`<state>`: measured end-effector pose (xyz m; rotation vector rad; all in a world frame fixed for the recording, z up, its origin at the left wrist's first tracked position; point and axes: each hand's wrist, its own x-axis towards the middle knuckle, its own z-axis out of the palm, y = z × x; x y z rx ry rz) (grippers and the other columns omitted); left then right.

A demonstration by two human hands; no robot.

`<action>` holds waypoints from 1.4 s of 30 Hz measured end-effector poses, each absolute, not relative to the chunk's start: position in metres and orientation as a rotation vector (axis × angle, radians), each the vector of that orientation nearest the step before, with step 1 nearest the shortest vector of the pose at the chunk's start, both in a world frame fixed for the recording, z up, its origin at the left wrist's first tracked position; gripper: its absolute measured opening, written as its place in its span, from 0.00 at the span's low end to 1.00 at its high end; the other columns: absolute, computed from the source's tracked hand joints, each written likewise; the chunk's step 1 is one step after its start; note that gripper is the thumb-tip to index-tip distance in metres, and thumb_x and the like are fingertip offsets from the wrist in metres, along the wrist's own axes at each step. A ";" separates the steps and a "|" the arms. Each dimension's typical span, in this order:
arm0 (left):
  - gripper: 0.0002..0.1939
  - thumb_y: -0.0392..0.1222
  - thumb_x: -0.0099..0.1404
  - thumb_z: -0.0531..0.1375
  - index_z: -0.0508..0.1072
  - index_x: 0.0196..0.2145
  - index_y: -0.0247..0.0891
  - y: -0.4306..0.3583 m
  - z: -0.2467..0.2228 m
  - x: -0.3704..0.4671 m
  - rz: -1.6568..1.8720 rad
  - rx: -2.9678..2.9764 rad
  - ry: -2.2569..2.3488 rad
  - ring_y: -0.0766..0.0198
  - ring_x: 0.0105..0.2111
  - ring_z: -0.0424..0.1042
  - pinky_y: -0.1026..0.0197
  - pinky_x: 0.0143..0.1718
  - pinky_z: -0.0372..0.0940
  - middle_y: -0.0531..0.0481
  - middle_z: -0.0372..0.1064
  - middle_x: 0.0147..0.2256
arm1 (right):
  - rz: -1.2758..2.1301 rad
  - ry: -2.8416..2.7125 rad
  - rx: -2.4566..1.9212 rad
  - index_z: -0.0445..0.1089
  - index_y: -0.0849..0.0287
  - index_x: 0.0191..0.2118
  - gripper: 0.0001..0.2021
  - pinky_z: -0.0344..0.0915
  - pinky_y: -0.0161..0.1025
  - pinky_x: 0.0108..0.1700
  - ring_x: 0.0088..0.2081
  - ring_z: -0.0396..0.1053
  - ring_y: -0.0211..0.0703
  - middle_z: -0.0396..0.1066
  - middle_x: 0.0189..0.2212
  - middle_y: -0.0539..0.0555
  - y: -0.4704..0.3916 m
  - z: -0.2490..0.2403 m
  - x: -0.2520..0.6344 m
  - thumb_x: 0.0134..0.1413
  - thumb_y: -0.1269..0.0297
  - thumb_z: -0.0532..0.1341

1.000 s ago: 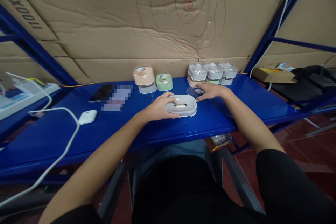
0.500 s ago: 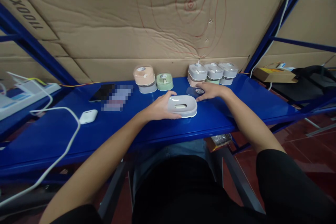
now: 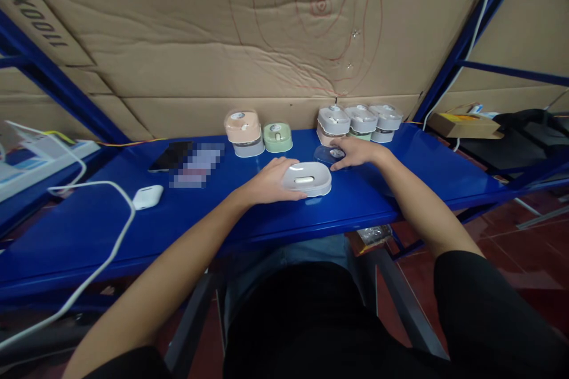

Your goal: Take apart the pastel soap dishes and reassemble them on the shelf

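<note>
My left hand (image 3: 274,182) grips the left end of a pale grey oval plastic dish (image 3: 317,185), thumb near its front edge and fingers at the back. A white piece shows in the slot in the middle of the dish. The dish is held close over the blue table, slightly tilted. To its right and behind, my right hand (image 3: 355,153) has its fingers around the right side of a clear lid (image 3: 323,154) with a round label. The lid is low at the tabletop; whether it touches cannot be told.
Behind stand stacked lidded boxes: a peach box (image 3: 242,127) on a grey one, a green box (image 3: 278,139), and several grey-topped boxes (image 3: 334,121) at right. On the left lie a white earphone case (image 3: 148,196), a dark phone (image 3: 166,157) and a white cable (image 3: 120,237). Cardboard (image 3: 178,23) walls the back.
The grey dish has risen slightly in my left hand, its near edge now a little higher off the table. My right hand stays at the clear lid. The view has shifted a little.
</note>
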<state>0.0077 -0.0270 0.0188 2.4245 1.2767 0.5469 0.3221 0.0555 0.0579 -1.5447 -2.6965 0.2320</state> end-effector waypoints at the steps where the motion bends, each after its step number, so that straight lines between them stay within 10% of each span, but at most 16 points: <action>1: 0.52 0.69 0.55 0.75 0.71 0.68 0.39 -0.026 0.018 0.007 0.552 2.411 1.279 0.31 0.69 0.69 0.34 0.70 0.66 0.35 0.74 0.65 | 0.218 -2.674 -1.524 0.72 0.61 0.69 0.43 0.74 0.55 0.62 0.62 0.77 0.70 0.77 0.66 0.69 0.055 0.059 0.322 0.53 0.43 0.77; 17: 0.74 0.58 0.47 0.85 0.51 0.80 0.40 -0.014 -0.004 0.012 0.902 2.065 1.238 0.28 0.67 0.74 0.27 0.69 0.66 0.28 0.74 0.66 | 0.296 -2.641 -0.821 0.73 0.58 0.71 0.46 0.71 0.59 0.63 0.58 0.75 0.63 0.78 0.59 0.65 0.019 0.048 0.276 0.54 0.35 0.76; 31: 0.60 0.56 0.53 0.82 0.61 0.75 0.40 -0.008 -0.003 0.006 0.950 2.148 1.249 0.33 0.65 0.77 0.34 0.67 0.72 0.31 0.77 0.64 | 0.167 -2.673 -1.048 0.67 0.58 0.76 0.46 0.71 0.54 0.60 0.57 0.74 0.64 0.75 0.57 0.66 0.007 0.050 0.265 0.62 0.34 0.70; 42: 0.42 0.42 0.60 0.80 0.69 0.67 0.39 -0.003 -0.015 0.011 1.128 2.119 1.367 0.45 0.53 0.85 0.38 0.60 0.80 0.34 0.81 0.59 | -0.125 -2.613 -1.494 0.59 0.68 0.78 0.39 0.71 0.56 0.53 0.61 0.73 0.77 0.70 0.66 0.78 -0.019 0.050 0.244 0.78 0.41 0.47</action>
